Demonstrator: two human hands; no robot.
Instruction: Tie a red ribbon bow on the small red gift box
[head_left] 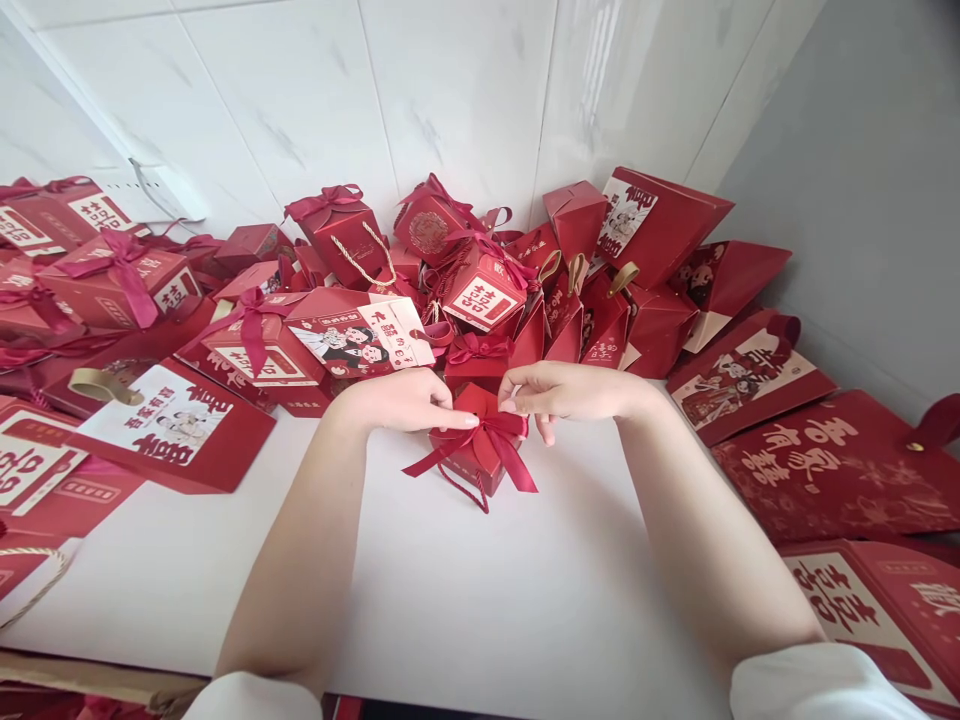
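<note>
My left grip (409, 400) and right grip (559, 392) pinch the ribbon bow (487, 440) atop the small red box (480, 455), just before the box pile (480, 290). Light, crushable card, probably; slippery ribbon, so hold near the knot.

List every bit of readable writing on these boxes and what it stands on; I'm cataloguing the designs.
"囍" on the white label of the ribboned box behind the hands.
"囍" on the label of the box at far left.
"有囍" in gold on the flat red bag at right.
Small print on the cartoon couple bag is too blurred to read.
</note>
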